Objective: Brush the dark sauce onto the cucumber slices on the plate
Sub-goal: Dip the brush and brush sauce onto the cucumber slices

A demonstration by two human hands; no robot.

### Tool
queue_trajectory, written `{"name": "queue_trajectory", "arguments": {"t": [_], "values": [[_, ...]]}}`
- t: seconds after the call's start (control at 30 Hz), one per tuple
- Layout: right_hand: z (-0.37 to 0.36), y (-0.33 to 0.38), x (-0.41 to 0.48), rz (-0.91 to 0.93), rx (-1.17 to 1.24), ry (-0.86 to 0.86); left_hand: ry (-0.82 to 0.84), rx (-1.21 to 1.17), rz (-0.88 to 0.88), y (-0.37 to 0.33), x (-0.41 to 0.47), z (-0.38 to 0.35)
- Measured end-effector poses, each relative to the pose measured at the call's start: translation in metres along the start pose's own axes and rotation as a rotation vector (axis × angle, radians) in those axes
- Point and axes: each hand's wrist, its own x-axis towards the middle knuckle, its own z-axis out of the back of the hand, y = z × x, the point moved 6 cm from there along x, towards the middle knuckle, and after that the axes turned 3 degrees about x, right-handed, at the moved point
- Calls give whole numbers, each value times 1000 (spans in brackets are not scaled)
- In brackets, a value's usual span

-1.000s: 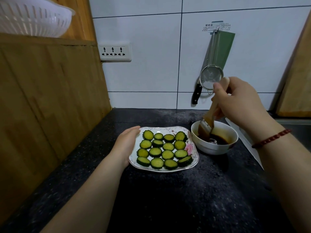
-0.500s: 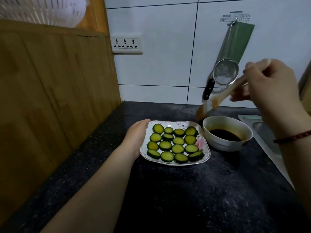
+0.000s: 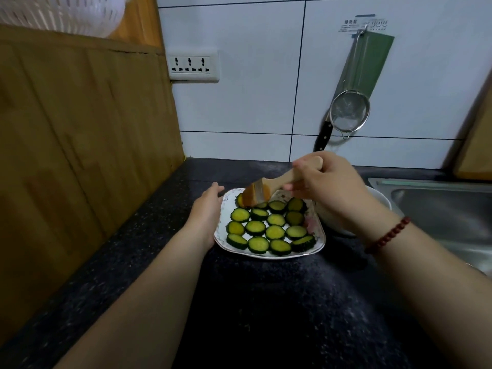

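A white flowered plate [image 3: 318, 245] on the dark counter holds several green cucumber slices [image 3: 269, 230] in rows. My right hand [image 3: 330, 187] grips the wooden handle of a brush [image 3: 257, 194]; its sauce-wet bristles rest on the far-left slices at the plate's back edge. My left hand [image 3: 207, 211] lies against the plate's left rim, steadying it. The white sauce bowl [image 3: 380, 201] stands just right of the plate, mostly hidden behind my right hand and wrist, so its sauce is out of sight.
A steel sink [image 3: 439, 209] lies to the right. A wooden panel [image 3: 80, 155] walls off the left side. A strainer [image 3: 349, 113] and a knife [image 3: 323, 137] hang on the tiled wall, near a power socket [image 3: 191, 65]. A white colander [image 3: 58, 12] sits top left.
My right hand lifted the brush out of the sauce bowl, carried it left and down, and set the bristles on the back-left slices. The left hand stayed on the plate's rim.
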Motion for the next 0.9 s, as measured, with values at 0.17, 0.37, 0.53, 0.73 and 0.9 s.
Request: {"name": "queue_trajectory", "arguments": {"t": [0.17, 0.37, 0.53, 0.73, 0.9], "values": [[10, 11, 2, 22, -14, -59, -5, -6, -5, -1, -1, -1], [-8, 2, -2, 5, 21, 71, -5, -12, 5, 0, 1, 0], [11, 2, 6, -37, 8, -18, -18, -8, -3, 0, 0, -1], [33, 11, 10, -34, -157, -76, -14, -19, 2, -1, -4, -2], [37, 20, 9, 17, -94, -117, -13, -6, -1, -2, -5, -2]]}}
